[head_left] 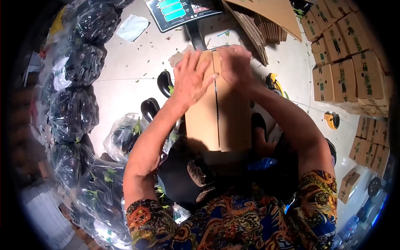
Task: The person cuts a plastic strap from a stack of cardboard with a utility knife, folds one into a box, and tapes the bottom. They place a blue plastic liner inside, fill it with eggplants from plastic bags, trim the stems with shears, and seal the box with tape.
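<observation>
A cardboard box stands in front of my body, its two top flaps folded inward and meeting at a narrow dark seam. My left hand lies on the far part of the left flap, fingers spread, the thumb reaching to the seam. On the far end of the right flap rests my right hand, its fingers bent over the far edge and slightly blurred; whether they grip the box is unclear. Past the box is a scale with a lit display. Two dark eggplants, one upper and one lower, lie left of the box.
Clear bags of eggplants line the left side. Flattened cardboard leans at the back. Printed boxes are stacked at right. A yellow tape dispenser and a yellow tape roll lie on the floor.
</observation>
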